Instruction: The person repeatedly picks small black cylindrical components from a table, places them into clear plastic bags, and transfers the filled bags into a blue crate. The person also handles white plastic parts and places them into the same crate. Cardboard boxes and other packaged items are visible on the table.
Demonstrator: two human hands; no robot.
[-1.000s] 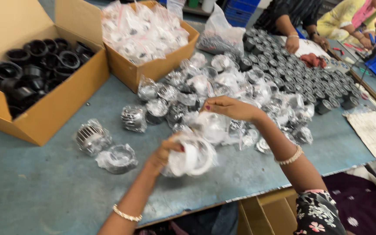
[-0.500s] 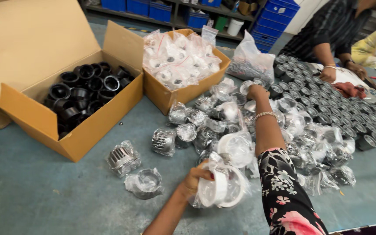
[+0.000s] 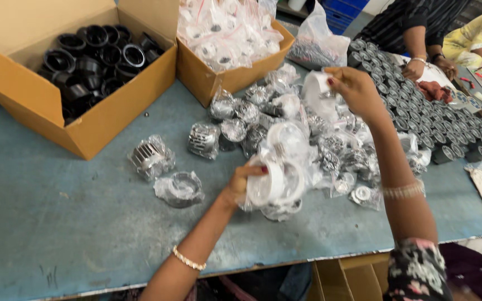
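Observation:
My left hand (image 3: 240,185) grips a stack of white round parts in clear plastic bags (image 3: 276,184), held just above the blue table (image 3: 57,223). My right hand (image 3: 353,89) is stretched out over the middle of the pile and holds one more white round part in a bag (image 3: 316,90), lifted above the heap. Below both hands lies a pile of several bagged silver metal parts (image 3: 263,120).
An open cardboard box of black rings (image 3: 93,53) stands at the back left, and a box of bagged parts (image 3: 227,33) beside it. Rows of unbagged metal parts (image 3: 436,120) fill the right side. Other people's hands (image 3: 417,67) work at the far right. Two bagged parts (image 3: 165,173) lie apart.
My right hand has picked up a white bagged part from the far side of the pile and raised it. My left hand keeps holding its stack, and the view shifted slightly.

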